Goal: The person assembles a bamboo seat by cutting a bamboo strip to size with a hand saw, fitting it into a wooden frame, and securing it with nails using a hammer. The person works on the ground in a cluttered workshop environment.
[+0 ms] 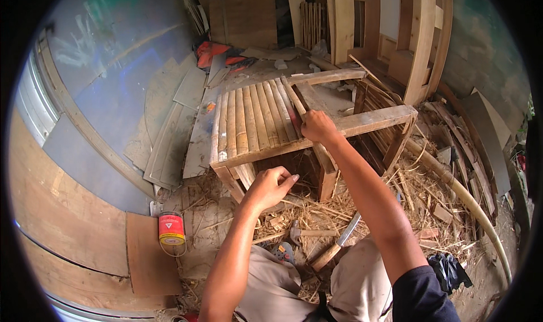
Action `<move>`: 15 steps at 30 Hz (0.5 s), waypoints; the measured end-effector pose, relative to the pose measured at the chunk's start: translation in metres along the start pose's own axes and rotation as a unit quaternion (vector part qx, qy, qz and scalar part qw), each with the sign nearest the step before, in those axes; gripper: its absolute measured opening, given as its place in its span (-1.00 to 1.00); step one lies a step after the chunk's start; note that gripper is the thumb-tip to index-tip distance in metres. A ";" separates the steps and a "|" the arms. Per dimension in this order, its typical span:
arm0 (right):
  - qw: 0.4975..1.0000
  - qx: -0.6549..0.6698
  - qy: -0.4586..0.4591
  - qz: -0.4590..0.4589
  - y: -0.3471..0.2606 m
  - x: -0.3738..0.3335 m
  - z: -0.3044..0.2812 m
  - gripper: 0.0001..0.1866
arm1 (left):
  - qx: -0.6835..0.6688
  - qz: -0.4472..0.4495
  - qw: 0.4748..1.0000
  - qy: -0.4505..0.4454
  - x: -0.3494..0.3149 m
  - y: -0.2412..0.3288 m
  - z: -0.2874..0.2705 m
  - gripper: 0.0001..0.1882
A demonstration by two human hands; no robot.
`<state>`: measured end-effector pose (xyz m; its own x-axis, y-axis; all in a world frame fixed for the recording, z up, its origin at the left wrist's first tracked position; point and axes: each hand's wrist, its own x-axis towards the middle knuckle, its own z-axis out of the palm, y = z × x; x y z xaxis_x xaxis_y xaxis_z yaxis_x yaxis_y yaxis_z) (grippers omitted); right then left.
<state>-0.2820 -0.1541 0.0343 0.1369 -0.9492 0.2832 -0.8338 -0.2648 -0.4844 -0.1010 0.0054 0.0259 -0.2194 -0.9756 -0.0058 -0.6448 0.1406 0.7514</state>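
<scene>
Closest in, there's a knife [338,243] and a hammer [317,232] in the shavings [270,227] below the hands, plus a red-and-yellow can [171,230] left of them. The wooden frame [373,121] looks rough, part covered with pale bamboo slats [254,118]. It sits just past the left hand [268,187], fingers curled, can't tell if pinching anything; the right hand [319,127] is over its front rail, closed round a strip [294,100].

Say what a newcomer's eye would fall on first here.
Probably the wooden frame at the centre, its left part covered with bamboo slats, where the right hand grips a strip beside them. Lower in the view, a wooden-handled knife and a hammer lie among pale shavings. A red-and-yellow tin stands out at the lower left.
</scene>
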 end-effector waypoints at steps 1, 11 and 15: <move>1.000 -0.027 -0.008 -0.010 0.001 0.002 0.000 -0.63 | 0.017 0.015 1.000 -0.002 0.001 0.002 0.001 -0.60; 0.998 0.002 0.040 -0.047 0.032 0.008 0.020 -0.71 | 0.009 0.050 0.999 -0.017 0.011 0.015 0.011 -0.62; 0.994 0.103 0.028 -0.033 0.038 0.007 0.016 -0.76 | 0.030 0.113 0.993 0.035 0.035 0.010 0.015 -0.68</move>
<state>-0.3040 -0.1735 0.0043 0.1534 -0.9191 0.3631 -0.6958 -0.3613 -0.6207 -0.1266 -0.0248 0.0235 -0.3127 -0.9272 0.2063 -0.6283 0.3648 0.6871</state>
